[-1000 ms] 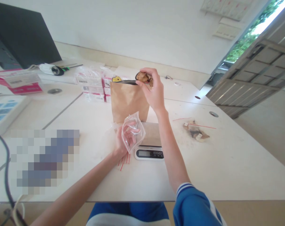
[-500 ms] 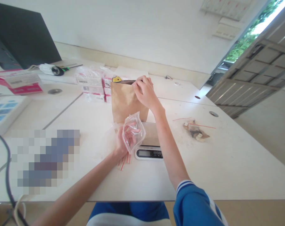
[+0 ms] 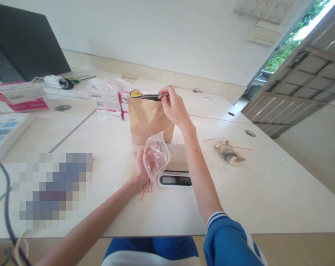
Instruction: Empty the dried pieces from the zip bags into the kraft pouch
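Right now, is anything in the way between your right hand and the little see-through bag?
Just the brown bag: the right hand is at its top edge. Past that, nothing visible blocks the see-through bag, held by the left hand.

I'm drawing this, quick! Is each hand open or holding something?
Left hand: holding an open, clear plastic bag.
Right hand: fingers bent at the brown paper bag; can't tell if they hold anything.
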Available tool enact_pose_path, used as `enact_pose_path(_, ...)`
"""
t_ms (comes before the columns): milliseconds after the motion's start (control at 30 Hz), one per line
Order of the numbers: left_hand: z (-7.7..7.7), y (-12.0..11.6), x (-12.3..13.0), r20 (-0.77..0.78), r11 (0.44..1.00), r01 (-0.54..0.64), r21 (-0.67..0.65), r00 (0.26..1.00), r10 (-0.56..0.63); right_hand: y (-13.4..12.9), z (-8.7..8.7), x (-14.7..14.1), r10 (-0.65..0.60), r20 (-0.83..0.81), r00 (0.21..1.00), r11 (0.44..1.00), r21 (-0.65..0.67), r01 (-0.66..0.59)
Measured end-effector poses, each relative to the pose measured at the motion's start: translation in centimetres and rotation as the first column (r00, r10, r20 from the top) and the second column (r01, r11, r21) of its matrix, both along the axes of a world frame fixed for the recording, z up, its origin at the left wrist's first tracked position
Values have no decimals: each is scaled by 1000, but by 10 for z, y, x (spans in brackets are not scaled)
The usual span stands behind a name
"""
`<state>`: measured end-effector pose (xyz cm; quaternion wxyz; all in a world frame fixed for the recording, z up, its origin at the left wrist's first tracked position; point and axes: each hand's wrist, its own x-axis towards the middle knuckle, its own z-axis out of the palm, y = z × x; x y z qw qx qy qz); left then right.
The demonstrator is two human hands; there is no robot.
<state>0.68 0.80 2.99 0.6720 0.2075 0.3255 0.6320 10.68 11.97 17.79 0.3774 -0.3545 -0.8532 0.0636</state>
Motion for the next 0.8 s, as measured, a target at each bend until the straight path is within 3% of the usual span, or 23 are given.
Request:
enact_pose_path(200,8,-1,0,11,998,-19,-61,1000,20,-4,8,-11,-84,69,994,996,5,84)
enact_pose_path(367,11,-4,1,18,999,-13,-50,1000,14,-2,12,-14,-58,124,991,998,21,56)
enact_pose_path(800,8,-3,0,7,999,-10,-31,1000,10,-2,5,-18,-129,20,991,985,123,125)
